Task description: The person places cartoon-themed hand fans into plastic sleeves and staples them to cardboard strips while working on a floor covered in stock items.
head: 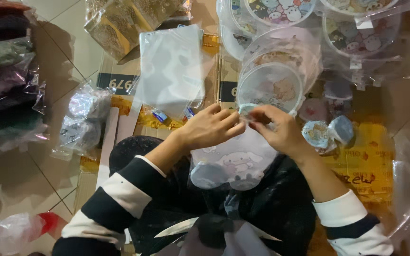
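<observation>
Two hands at frame centre, left hand (209, 127) and right hand (281, 130), fingers pinched shut together on the top edge of a clear round pouch (236, 161) printed with a cartoon figure, below a stack of similar round pouches (271, 85) on flattened cardboard (366, 166).

Clear flat bags (171, 71) (stacked) above left hand (209, 127).

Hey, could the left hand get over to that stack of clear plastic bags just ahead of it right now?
Probably yes: the stack of clear bags lies just beyond the left hand with nothing between, though both hands are pinching a round item.
</observation>
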